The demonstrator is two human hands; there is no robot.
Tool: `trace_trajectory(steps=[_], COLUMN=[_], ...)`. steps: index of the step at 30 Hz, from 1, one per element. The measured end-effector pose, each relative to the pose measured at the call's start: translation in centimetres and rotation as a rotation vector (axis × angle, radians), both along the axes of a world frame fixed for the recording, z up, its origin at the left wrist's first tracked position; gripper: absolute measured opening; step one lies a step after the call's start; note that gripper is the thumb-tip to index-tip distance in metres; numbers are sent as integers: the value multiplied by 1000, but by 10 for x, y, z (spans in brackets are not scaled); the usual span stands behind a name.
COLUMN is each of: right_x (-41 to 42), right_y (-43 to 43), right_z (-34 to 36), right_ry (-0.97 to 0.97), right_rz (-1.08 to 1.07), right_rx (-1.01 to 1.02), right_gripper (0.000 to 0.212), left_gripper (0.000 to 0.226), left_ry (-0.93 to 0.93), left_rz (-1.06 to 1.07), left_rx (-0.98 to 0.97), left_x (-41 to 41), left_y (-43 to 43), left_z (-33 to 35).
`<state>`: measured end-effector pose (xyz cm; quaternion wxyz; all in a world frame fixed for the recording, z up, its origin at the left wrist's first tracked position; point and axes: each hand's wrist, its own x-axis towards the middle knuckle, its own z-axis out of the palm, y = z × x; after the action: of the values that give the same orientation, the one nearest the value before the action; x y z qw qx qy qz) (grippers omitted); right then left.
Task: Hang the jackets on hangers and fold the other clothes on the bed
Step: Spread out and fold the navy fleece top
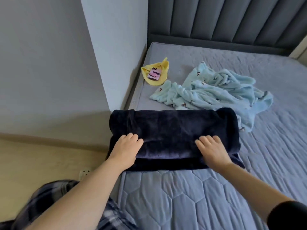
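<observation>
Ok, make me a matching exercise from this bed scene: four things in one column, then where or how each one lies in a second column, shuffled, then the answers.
Things:
1. navy garment
2. light blue garment
3. yellow cloth
4. phone

Place or state:
A. crumpled and unfolded on the bed
B. lying on top of the yellow cloth
C. folded, under the left hand and right hand
D. near the wall-side edge, beneath the phone

Pairs: 1-C, 2-A, 3-D, 4-B.
</observation>
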<state>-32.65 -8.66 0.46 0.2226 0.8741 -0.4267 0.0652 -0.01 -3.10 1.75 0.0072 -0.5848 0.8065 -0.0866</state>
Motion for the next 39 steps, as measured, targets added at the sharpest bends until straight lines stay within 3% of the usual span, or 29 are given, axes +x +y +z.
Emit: trace_trajectory(steps=[3, 7, 11, 14, 16, 17, 21, 26, 31, 33, 35, 37, 39], right_x=[4, 9, 26, 58, 83, 92, 72, 2, -22, -21, -8, 18, 59], right_y=[16, 19, 5, -15, -26, -33, -66, -93, -93, -89, -86, -82, -79], right_z=[-14, -5, 24, 38, 34, 29, -8, -26, -32, -25, -14, -2, 6], right_ry=[-39, -14, 8, -259, -402, -378, -136, -406, -741, -777, -742, -735, -661], right_rz=[-128, -184, -347, -263, -145, -151, -381, -782, -1197, -1289, -1189, -952, -670], right_rx=[128, 353, 611, 438, 294, 299, 468, 516, 622, 639, 455, 261, 190], right_gripper=[51, 33, 23, 18, 30, 39, 56, 59, 59, 62, 62, 62, 59], left_gripper=[19, 37, 40, 54, 58, 59, 61, 65, 64, 63, 63, 63, 63], left_ry=[44, 300, 501, 460, 378, 332, 302, 329, 333, 350, 351, 334, 331], left_rz=[-55, -164, 83, 290, 301, 283, 339, 370, 368, 361, 361, 359, 351], left_rx=[63, -63, -197, -63, 16, 46, 171, 125, 131, 146, 156, 154, 145], left_x=[-4, -5, -25, -43, -51, -52, -26, -24, -24, -23, -23, -25, -27], left_y=[7, 12, -10, -35, -43, -42, -33, -31, -33, -33, -33, -32, -31], left_z=[-2, -1, 4, 0, -12, -21, -58, -72, -74, -73, -72, -70, -69])
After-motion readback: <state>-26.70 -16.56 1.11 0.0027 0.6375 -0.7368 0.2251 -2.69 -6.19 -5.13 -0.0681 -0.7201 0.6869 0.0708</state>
